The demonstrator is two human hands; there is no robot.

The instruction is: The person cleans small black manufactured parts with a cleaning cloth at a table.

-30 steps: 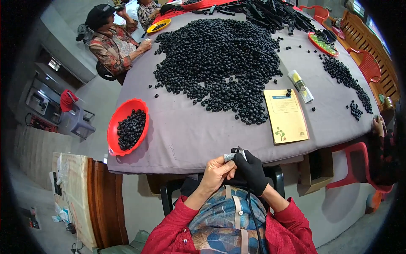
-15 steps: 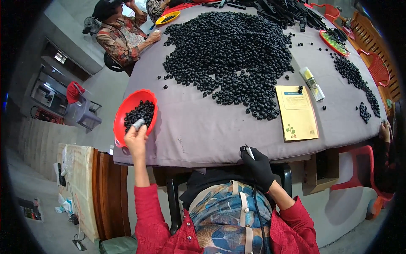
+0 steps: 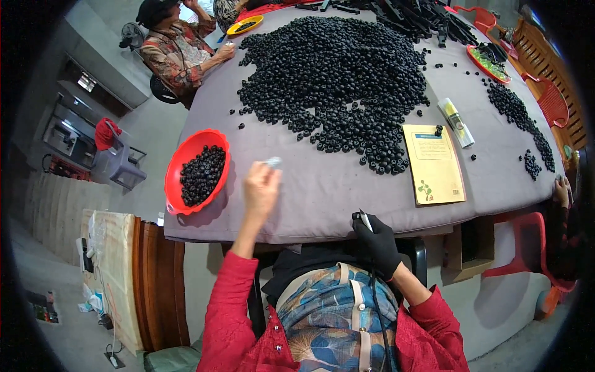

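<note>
A large round table draped in grey cloth carries a broad heap of small black round parts across its middle. On its left rim sits a red plastic bowl, partly filled with the same black pieces. A yellow paper booklet lies flat to the right of the heap, with a white tube just beyond it. The bare left hand is raised over the cloth beside the bowl, fingertips pinched together on a small pale piece. The black-gloved right hand rests at the table's near edge, closed around a slim white-tipped tool.
</note>
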